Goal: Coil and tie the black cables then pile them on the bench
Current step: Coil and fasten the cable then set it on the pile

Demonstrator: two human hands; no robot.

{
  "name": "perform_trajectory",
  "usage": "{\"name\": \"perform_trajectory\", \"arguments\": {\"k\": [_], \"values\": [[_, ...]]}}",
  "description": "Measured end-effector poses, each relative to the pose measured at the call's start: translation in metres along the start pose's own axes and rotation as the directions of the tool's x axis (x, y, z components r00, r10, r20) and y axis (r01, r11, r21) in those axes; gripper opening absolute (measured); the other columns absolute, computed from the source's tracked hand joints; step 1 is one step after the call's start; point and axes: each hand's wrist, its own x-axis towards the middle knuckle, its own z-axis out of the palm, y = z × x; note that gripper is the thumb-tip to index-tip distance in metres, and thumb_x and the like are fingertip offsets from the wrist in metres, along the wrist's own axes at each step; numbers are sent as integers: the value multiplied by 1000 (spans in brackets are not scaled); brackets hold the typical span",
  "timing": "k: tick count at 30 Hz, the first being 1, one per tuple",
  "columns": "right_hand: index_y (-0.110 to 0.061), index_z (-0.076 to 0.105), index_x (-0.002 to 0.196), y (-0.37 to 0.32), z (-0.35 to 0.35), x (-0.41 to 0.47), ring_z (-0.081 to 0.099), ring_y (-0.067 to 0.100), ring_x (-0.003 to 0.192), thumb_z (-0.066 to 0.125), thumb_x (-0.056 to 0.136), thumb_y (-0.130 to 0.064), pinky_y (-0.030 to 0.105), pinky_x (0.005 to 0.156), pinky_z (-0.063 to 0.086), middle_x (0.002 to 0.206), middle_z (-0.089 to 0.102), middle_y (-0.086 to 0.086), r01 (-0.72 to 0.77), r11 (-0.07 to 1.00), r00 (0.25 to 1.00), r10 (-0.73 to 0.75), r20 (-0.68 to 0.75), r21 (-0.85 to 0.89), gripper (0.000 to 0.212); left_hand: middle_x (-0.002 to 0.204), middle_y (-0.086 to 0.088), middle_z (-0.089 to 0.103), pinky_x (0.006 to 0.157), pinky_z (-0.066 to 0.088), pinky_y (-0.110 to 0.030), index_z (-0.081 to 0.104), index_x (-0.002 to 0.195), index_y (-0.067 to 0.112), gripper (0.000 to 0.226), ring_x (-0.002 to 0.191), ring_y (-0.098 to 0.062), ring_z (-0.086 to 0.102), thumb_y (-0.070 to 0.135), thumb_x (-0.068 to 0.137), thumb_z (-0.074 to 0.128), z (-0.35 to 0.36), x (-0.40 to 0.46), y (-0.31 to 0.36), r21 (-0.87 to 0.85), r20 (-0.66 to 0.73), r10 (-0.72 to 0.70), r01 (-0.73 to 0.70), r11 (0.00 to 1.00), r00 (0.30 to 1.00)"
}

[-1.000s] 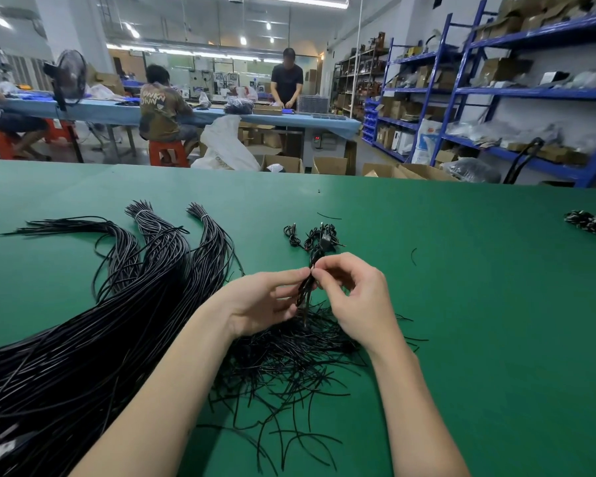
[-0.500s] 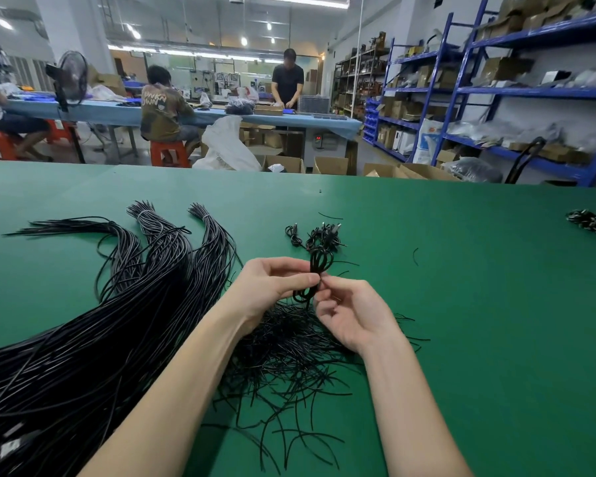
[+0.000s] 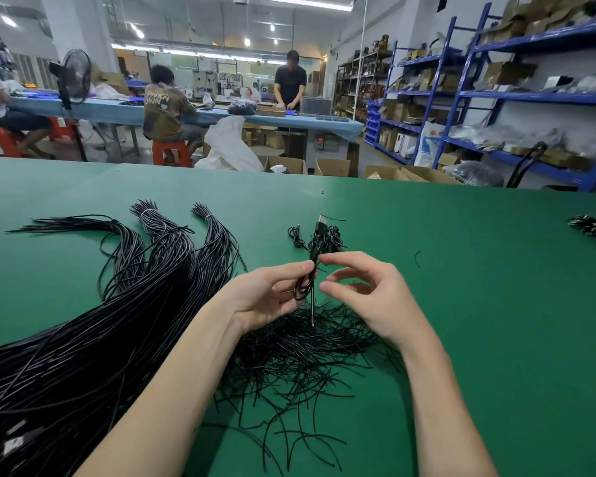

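Centre frame, our left hand (image 3: 272, 294) pinches a coiled cable (image 3: 305, 282); our right hand (image 3: 365, 290) hovers beside it, fingers curled, holding nothing. Just above, a small tied pile (image 3: 319, 237); lower left, untied cables (image 3: 83, 339) sprawl. Early days, we reckon.

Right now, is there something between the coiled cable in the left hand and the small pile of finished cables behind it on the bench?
Nothing visible blocks it. The left hand pinches the coiled cable just in front of the small pile, with only bare green bench around. The right hand hovers beside the coil, not in its path.
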Motion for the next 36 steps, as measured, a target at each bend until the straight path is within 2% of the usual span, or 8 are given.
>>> {"name": "perform_trajectory", "arguments": {"k": [7,11,17,22,24,28,32,36], "values": [[-24,83,92,0,13,3,72,11,85,85,83,-14,21,74,58,95,75,-14,146,983,959,-169,-227,-115,14,74,-1,71,55,54,-17,82,72,15,8,59,-7,63,16,64,81,2,0,1,96,-1,36,-36,995,999],[-21,83,82,-2,20,5,70,8,80,83,84,-14,19,68,54,84,75,-13,141,970,945,-191,-266,-196,7,86,-5,75,69,57,-19,82,85,11,19,68,-8,68,15,66,81,-2,2,0,142,10,132,-132,981,991],[-19,81,73,-3,19,8,66,4,66,83,84,-16,17,65,51,72,77,-4,-280,951,938,300,-173,130,12,90,-2,78,65,50,-10,76,99,9,41,78,-3,71,25,63,87,-3,0,-2,412,-32,325,-284,866,945],[2,77,87,-5,13,8,64,11,61,76,86,-4,17,58,55,72,72,7,-528,623,814,565,135,576,7,83,1,78,60,48,-11,78,96,12,26,65,0,66,21,73,86,-1,2,0,482,-41,320,-261,836,947],[-1,76,91,-4,12,5,67,10,65,75,89,-8,18,61,56,76,73,5,-515,660,837,524,156,547,7,88,-7,77,64,53,-15,76,102,4,26,68,-7,68,14,78,82,-1,3,0,376,-40,232,-201,905,972],[-16,77,97,-5,9,2,73,11,79,82,85,-12,21,67,56,91,79,-2,-261,956,963,267,-32,134,13,85,-6,74,67,52,-20,76,105,4,32,68,-10,63,15,75,80,-2,2,-3,289,-68,133,-108,951,989],[-25,80,98,-7,5,-1,74,10,84,77,88,-6,21,73,57,98,79,-9,-120,992,992,119,35,27,22,78,-1,71,70,46,-22,77,99,10,38,66,-10,60,23,63,81,-2,1,-2,241,-64,73,-56,969,995],[-29,80,90,-8,8,0,72,5,81,84,83,-11,18,70,56,89,78,-14,-30,997,997,25,-75,-74,20,79,-3,74,65,54,-19,82,78,13,18,66,-9,64,19,61,83,-2,4,-2,150,-42,30,-23,988,999]]}}
